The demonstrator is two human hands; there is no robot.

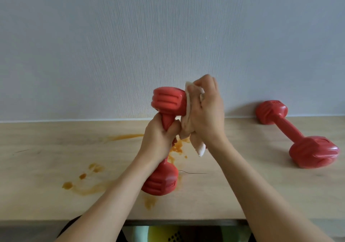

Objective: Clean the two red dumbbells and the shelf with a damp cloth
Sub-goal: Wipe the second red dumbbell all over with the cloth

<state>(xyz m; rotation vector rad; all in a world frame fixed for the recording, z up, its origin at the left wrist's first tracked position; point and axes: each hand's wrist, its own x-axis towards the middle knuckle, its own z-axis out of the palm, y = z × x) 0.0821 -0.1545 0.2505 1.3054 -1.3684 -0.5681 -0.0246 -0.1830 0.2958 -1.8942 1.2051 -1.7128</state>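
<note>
Held dumbbell (169,103) upright mid-shelf (56,157) — second dumbbell (296,135) lying right, near wall (130,36).

Soft, even daylight; wide-angle view with mild blur at the hands.

The wall (168,36) is evenly lit, a little brighter toward the middle and greyer at the upper corners. Shadows are faint: a soft one lies under the resting dumbbell (296,135) near the shelf's (56,148) right end. No hard glare, only a dull sheen on the red plastic. The right hand (207,109) and the cloth (192,129) are smeared by motion. The shelf's back edge bows slightly, and the bottom edge is dim and soft.
</note>
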